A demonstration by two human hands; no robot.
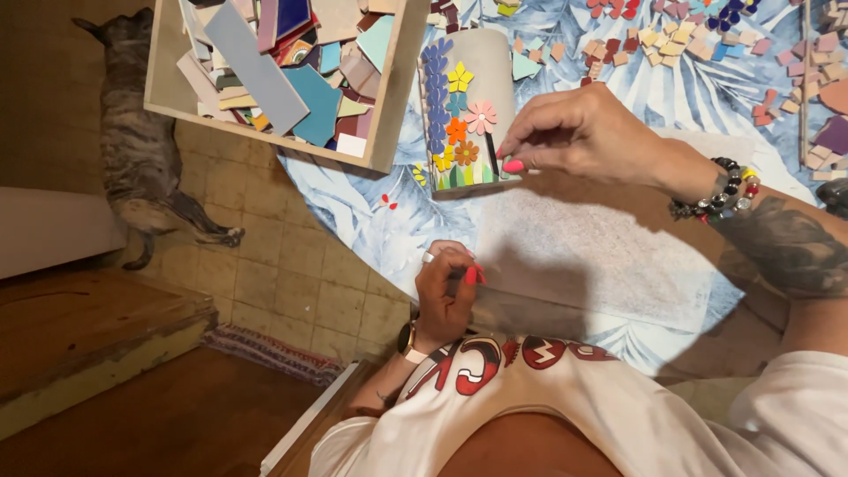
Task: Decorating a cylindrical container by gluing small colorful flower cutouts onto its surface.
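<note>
I am pinching the near right edge of the mosaic piece (466, 115) with my right hand (579, 132), thumb and fingertips closed on a small green tile beside the flower tiles. The mosaic piece is lying on the white mat (574, 256) on the round table (371, 212), just right of the wooden box (393, 97) of tile scraps. My left hand (446, 296) is curling at the near left edge of the mat, fingers clenched around something thin that I cannot make out. Loose tile bits (654, 44) are lying on the far right. A cat (137, 146) is stretching on the floor at left.
</note>
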